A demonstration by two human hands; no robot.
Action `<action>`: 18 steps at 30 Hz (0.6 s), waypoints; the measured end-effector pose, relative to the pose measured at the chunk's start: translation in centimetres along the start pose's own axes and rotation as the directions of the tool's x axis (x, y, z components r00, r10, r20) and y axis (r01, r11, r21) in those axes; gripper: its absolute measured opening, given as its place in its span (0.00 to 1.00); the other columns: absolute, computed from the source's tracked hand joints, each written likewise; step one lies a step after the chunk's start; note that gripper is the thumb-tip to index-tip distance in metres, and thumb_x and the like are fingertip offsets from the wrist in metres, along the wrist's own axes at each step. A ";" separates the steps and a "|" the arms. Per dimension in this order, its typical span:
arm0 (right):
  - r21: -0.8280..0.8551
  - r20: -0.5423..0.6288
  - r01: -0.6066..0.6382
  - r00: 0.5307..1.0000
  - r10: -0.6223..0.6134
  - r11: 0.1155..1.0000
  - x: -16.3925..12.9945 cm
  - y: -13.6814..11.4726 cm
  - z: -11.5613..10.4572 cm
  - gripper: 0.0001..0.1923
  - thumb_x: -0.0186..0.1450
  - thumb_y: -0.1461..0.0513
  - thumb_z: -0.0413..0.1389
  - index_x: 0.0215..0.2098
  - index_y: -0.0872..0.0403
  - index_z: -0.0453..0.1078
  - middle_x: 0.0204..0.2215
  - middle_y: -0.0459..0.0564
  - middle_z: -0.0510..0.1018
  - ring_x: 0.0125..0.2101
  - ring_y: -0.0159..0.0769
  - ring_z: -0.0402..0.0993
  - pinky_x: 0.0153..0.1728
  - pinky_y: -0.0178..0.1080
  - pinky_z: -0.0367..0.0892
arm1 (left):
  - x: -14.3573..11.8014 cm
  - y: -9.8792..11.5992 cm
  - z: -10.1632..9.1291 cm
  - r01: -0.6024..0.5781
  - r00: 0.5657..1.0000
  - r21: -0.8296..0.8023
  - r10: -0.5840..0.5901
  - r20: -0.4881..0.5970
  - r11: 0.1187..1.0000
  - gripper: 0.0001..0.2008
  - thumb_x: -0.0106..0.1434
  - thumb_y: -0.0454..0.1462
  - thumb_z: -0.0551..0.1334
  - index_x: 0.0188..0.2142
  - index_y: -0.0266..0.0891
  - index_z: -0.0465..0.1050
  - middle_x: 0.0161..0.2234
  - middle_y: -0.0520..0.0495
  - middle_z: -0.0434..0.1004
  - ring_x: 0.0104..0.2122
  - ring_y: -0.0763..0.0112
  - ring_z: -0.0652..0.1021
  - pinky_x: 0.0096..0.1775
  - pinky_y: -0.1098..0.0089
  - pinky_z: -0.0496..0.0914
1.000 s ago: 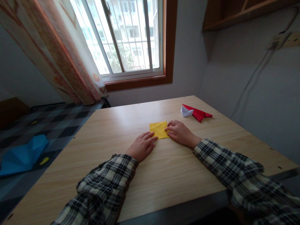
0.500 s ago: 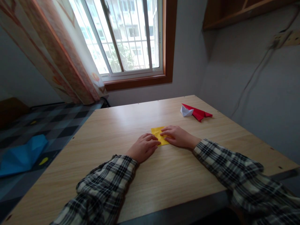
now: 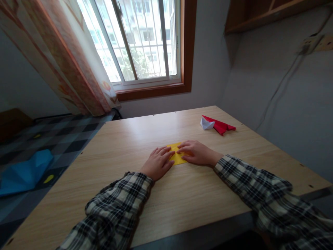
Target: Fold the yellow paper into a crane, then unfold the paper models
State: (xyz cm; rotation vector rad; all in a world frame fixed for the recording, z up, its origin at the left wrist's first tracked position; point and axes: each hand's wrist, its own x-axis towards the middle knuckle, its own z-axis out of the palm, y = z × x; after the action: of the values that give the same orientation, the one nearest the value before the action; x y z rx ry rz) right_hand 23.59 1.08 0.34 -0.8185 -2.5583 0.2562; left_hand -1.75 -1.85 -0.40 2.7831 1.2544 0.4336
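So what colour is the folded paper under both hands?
Yellow: the flat folded paper sheet on the wooden table, seen in the head view.

Folded paper (image 3: 177,158) between hands, on table (image 3: 182,198)

Yellow paper (image 3: 177,158): one small folded sheet, bright yellow, matt, with straight creased edges. Lies flat on the desk (image 3: 182,198), about midway between its left and right edges and slightly nearer the far edge than the near one. Only a narrow part shows, its left and right ends being covered by fingers; full outline cannot be told.
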 end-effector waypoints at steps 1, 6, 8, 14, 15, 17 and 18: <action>0.001 0.000 0.009 1.000 -0.009 1.000 0.0 0.0 0.0 0.16 0.67 0.61 0.58 0.51 0.52 0.78 0.52 0.55 0.80 0.52 0.44 0.76 0.56 0.48 0.66 | 0.0 0.0 0.0 0.013 1.000 -0.001 -0.013 0.000 1.000 0.21 0.72 0.45 0.54 0.59 0.40 0.71 0.61 0.37 0.71 0.63 0.53 0.68 0.64 0.47 0.60; -0.005 -0.019 0.018 1.000 -0.018 1.000 0.0 0.0 0.1 0.15 0.67 0.60 0.59 0.51 0.53 0.78 0.52 0.55 0.80 0.52 0.43 0.76 0.55 0.46 0.67 | 0.1 0.5 -0.3 0.087 0.994 0.035 -0.089 0.058 0.996 0.24 0.71 0.45 0.56 0.61 0.36 0.70 0.65 0.34 0.65 0.66 0.51 0.65 0.66 0.49 0.57; -0.016 -0.028 0.005 1.000 -0.006 1.000 -0.1 0.1 0.2 0.15 0.67 0.61 0.58 0.50 0.53 0.78 0.51 0.54 0.81 0.50 0.42 0.78 0.54 0.45 0.68 | 0.1 0.7 -0.4 0.108 0.991 0.055 -0.112 0.078 0.993 0.24 0.71 0.46 0.55 0.62 0.37 0.69 0.67 0.34 0.63 0.66 0.50 0.63 0.66 0.49 0.57; -0.039 -0.036 -0.028 0.999 0.026 0.999 -0.1 0.2 0.5 0.17 0.68 0.58 0.58 0.53 0.52 0.77 0.53 0.55 0.80 0.51 0.43 0.77 0.55 0.46 0.68 | 0.1 0.7 -0.5 0.133 0.984 0.074 -0.141 0.107 0.988 0.25 0.72 0.47 0.54 0.63 0.37 0.67 0.68 0.34 0.60 0.68 0.50 0.61 0.67 0.50 0.56; -0.047 -0.031 -0.031 0.999 0.030 0.998 -0.1 0.2 0.5 0.18 0.68 0.57 0.58 0.55 0.53 0.76 0.55 0.56 0.79 0.54 0.45 0.75 0.56 0.47 0.67 | 0.1 0.7 -0.5 0.130 0.985 0.073 -0.137 0.106 0.989 0.26 0.72 0.47 0.54 0.63 0.37 0.67 0.68 0.34 0.60 0.67 0.50 0.61 0.67 0.50 0.56; -0.065 -0.013 -0.043 0.999 0.042 0.997 0.0 0.1 0.7 0.21 0.69 0.56 0.57 0.58 0.53 0.74 0.58 0.58 0.75 0.58 0.47 0.71 0.59 0.50 0.64 | 0.0 0.5 -0.4 0.119 0.988 0.068 -0.125 0.093 0.991 0.26 0.72 0.47 0.54 0.63 0.37 0.67 0.68 0.34 0.61 0.67 0.50 0.62 0.66 0.49 0.57; -0.073 0.001 -0.053 0.999 0.053 0.996 0.0 0.0 0.8 0.22 0.69 0.55 0.57 0.59 0.53 0.73 0.60 0.58 0.74 0.60 0.48 0.69 0.61 0.51 0.62 | 0.0 0.5 -0.3 0.113 0.989 0.065 -0.119 0.084 0.991 0.26 0.72 0.47 0.54 0.63 0.37 0.67 0.67 0.34 0.61 0.67 0.50 0.62 0.66 0.49 0.57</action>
State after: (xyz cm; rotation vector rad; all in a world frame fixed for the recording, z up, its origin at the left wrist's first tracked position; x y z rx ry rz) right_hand 23.25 1.03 -0.38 -0.9142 -2.5642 0.1807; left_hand -1.50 -2.18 -0.02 2.7254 1.4226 0.2666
